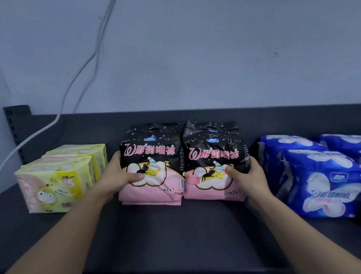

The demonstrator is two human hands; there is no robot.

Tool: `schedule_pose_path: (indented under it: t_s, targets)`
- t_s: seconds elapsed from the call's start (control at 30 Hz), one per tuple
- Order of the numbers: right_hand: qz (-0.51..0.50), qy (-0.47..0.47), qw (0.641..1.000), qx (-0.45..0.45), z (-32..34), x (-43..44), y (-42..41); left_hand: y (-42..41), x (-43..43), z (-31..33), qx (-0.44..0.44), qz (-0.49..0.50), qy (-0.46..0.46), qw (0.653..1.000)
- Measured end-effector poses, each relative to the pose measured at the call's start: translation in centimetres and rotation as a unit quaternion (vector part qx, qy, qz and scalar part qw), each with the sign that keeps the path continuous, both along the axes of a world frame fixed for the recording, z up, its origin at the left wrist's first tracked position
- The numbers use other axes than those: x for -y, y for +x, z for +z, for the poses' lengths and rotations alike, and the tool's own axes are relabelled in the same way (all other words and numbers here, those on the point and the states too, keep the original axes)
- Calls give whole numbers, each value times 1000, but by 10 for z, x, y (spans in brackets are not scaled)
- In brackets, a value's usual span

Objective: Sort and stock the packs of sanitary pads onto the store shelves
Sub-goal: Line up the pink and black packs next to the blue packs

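Far left, a white cable [35, 134] runs down the wall [207, 40] to behind the dark shelf [165, 236]. On the shelf's left end stands a cluster of yellow-green pad packs [61, 184]. Just beside them, my left hand [116, 176] grasps the left edge of the left black-and-pink pack [153, 164], thumb laid across its front. That pack stands mid-shelf, touching the right black-and-pink pack [215, 162] side by side, printed faces towards me. My right hand [248, 178] grasps the lower right corner of the right pack, thumb on the front. Further right, blue pad packs [319, 177] lie in rows to the shelf's right end, close beside my right hand.
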State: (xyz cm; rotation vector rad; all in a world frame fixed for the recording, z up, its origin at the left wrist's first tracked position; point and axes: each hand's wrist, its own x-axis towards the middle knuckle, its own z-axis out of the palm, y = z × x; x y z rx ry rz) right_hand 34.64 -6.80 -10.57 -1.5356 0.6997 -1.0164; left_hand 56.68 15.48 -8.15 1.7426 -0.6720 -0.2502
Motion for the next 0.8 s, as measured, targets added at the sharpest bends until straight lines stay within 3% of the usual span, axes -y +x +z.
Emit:
schedule_pose_path:
  t_s: [0.27,0.43,0.6,0.8]
  targets:
    - [-36,-39,998,-31,-4,3,10,12,17,-18,29,-5,-46,999]
    - [-113,-118,976,-145,-2,-6,12,26,12,-27,41,5,-8,999]
    - [-170,-296,916,-213,15,-29,5,-7,0,-8,127,89,101,983]
    - [-91,-424,879,-198,18,-64,4,-50,-37,2,261,130,243,925]
